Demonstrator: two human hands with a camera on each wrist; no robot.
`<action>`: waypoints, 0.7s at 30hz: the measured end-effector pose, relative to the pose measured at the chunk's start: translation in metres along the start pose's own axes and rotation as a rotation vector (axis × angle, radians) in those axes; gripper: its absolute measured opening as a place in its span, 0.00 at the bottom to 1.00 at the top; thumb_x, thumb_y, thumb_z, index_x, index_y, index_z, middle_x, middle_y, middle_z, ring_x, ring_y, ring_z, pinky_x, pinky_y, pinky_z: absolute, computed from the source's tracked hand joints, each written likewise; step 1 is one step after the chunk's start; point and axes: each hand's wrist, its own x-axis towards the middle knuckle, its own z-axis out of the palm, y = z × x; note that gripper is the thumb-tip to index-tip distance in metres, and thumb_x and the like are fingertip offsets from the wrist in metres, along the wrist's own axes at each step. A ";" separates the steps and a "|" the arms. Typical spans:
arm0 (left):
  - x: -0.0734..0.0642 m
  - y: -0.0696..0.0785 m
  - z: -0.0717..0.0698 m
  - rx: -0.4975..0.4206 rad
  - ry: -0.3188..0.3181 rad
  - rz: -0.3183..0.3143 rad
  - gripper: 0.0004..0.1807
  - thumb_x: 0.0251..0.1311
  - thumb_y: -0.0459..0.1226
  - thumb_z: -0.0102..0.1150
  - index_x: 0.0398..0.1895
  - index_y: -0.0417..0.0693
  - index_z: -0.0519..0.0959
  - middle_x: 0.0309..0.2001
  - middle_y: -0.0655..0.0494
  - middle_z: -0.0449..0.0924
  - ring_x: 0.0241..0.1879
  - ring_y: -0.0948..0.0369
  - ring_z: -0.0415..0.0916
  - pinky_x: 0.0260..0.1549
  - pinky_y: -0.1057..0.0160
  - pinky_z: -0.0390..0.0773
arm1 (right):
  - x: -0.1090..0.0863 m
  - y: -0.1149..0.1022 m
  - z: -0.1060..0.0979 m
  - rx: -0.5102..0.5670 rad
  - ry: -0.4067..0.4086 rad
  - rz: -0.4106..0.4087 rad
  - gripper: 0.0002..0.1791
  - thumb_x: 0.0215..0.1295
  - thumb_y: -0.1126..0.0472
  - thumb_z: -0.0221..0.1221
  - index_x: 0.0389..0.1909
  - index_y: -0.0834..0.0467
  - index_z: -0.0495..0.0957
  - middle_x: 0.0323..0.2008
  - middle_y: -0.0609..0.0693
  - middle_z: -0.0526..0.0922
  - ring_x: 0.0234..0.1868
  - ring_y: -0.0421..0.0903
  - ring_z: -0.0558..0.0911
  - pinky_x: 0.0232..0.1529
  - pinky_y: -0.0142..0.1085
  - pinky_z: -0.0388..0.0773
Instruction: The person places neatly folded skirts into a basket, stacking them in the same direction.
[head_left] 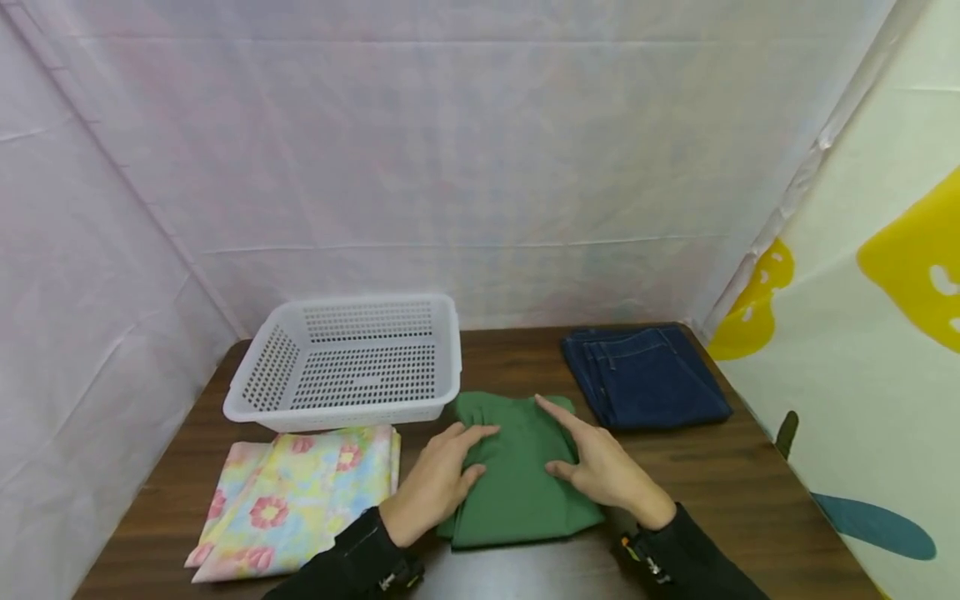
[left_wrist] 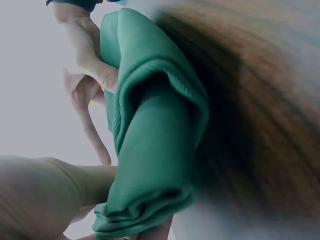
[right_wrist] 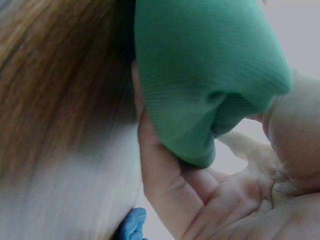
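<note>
A folded green garment (head_left: 517, 492) with a ribbed band lies at the front middle of the table. My left hand (head_left: 438, 479) holds its left side, thumb and index finger over the top. In the left wrist view, other fingertips (left_wrist: 157, 231) show beneath the rolled edge of the cloth. On the opposite side, my right hand (head_left: 603, 467) grips the garment, its index finger stretched along the upper right. Fingers (right_wrist: 160, 170) of that hand reach under the cloth in the right wrist view, with the thumb above. The garment hides some fingertips of both hands.
At the back left stands a white perforated basket (head_left: 452, 358) with nothing in it. A folded flowered cloth (head_left: 300, 508) lies in front of it, left of my left hand. Folded dark blue jeans (head_left: 652, 379) are at the back right of the wooden table (head_left: 720, 483).
</note>
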 end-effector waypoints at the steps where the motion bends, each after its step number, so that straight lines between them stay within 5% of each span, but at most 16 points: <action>1: 0.000 0.001 -0.001 0.008 0.010 0.010 0.33 0.72 0.27 0.78 0.79 0.47 0.84 0.54 0.46 0.88 0.47 0.54 0.87 0.46 0.58 0.89 | 0.000 0.000 0.000 -0.003 0.002 -0.016 0.56 0.73 0.66 0.80 0.95 0.47 0.62 0.85 0.65 0.76 0.78 0.69 0.84 0.71 0.65 0.87; 11: 0.008 0.005 -0.008 -0.015 0.054 0.074 0.31 0.74 0.29 0.78 0.78 0.53 0.86 0.58 0.50 0.91 0.51 0.54 0.90 0.48 0.58 0.90 | -0.005 -0.008 -0.011 -0.072 0.085 -0.019 0.33 0.72 0.62 0.81 0.76 0.47 0.86 0.72 0.57 0.89 0.70 0.63 0.89 0.68 0.61 0.90; 21: 0.013 0.016 -0.021 -0.004 0.151 0.092 0.28 0.73 0.31 0.80 0.74 0.54 0.89 0.55 0.52 0.91 0.39 0.64 0.80 0.38 0.67 0.79 | -0.006 -0.018 -0.026 -0.087 0.196 -0.022 0.30 0.74 0.61 0.80 0.74 0.46 0.87 0.71 0.57 0.89 0.71 0.65 0.89 0.68 0.63 0.89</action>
